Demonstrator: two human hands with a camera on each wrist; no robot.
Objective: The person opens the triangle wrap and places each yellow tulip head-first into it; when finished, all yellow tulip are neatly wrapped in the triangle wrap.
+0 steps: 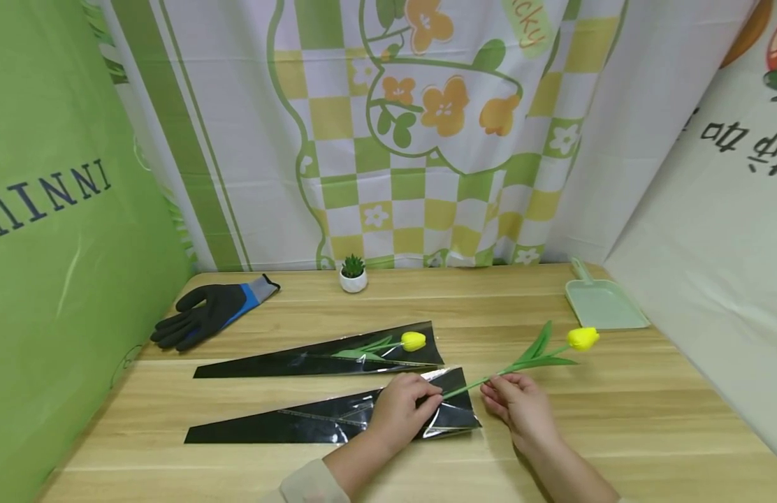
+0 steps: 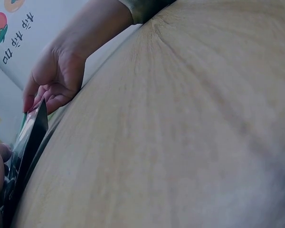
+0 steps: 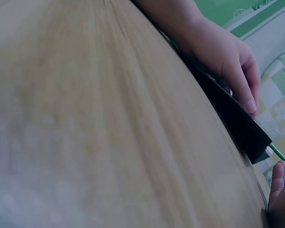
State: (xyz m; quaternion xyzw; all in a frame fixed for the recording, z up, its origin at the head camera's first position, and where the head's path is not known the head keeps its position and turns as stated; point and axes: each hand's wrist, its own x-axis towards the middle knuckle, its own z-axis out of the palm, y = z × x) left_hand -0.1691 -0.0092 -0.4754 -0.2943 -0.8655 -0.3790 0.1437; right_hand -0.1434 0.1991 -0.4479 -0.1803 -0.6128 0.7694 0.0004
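Observation:
My right hand (image 1: 519, 409) pinches the green stem of a yellow artificial tulip (image 1: 582, 339), whose bloom points to the right. The lower end of the stem reaches into the wide mouth of a black flower sleeve (image 1: 256, 426) with a clear front. Over that mouth, my left hand (image 1: 402, 412) pinches the sleeve with thumb and fingers. In the right wrist view the sleeve's mouth (image 3: 256, 149) stands partly raised, with the stem at its opening. Just behind lies a second black sleeve (image 1: 250, 365) with another yellow tulip (image 1: 414, 341) inside.
A black and blue work glove (image 1: 202, 318) lies at the back left of the wooden table (image 1: 615, 433). A small potted succulent (image 1: 353, 279) stands at the back middle, and a pale green dustpan (image 1: 605, 306) lies at the back right. Printed curtains (image 1: 250, 140) hang behind the table.

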